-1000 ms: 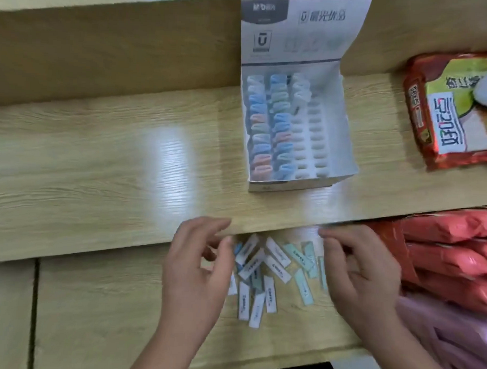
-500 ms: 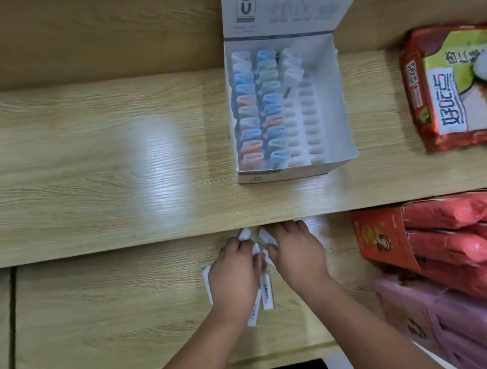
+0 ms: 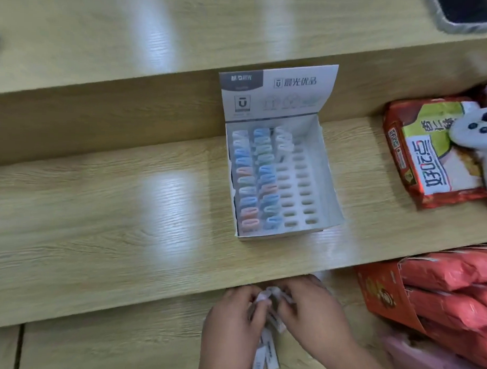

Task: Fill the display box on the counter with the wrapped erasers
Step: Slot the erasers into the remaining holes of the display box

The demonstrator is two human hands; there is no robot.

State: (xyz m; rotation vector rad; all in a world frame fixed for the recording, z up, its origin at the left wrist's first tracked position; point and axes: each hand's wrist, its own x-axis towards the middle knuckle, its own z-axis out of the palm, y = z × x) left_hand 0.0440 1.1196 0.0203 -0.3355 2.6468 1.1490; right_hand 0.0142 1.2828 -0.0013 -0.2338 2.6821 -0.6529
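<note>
Wrapped erasers [image 3: 269, 351] lie bunched on the lowest step of the wooden counter [image 3: 98, 207], gathered between both hands at the bottom of the view. Several white-sleeved pieces stick out below the palms, and a few more poke up between the fingertips at the top of the bunch. The left hand [image 3: 236, 319] curls around the left side of the pile, its fingers [image 3: 256, 306] bent inward and pressed against the wrappers. The right hand [image 3: 312, 311] closes in from the other side, its fingers likewise folded onto the same cluster, so the two sets of fingertips nearly meet over the erasers. How many pieces each hand actually grips cannot be told, as the view there is blurred.

One step up stands the display box [image 3: 328, 187], white, with its printed lid flap raised against the riser behind. Its two left columns are filled with pastel erasers standing in slots, a third column has only a few at the far end, and the remaining slots are bare. The box sits well apart from the hands. A red snack bag [image 3: 431, 152] lies to its right, red packets [image 3: 453, 299] fill a carton lower down, and a phone [image 3: 466, 12] rests on the top step.
</note>
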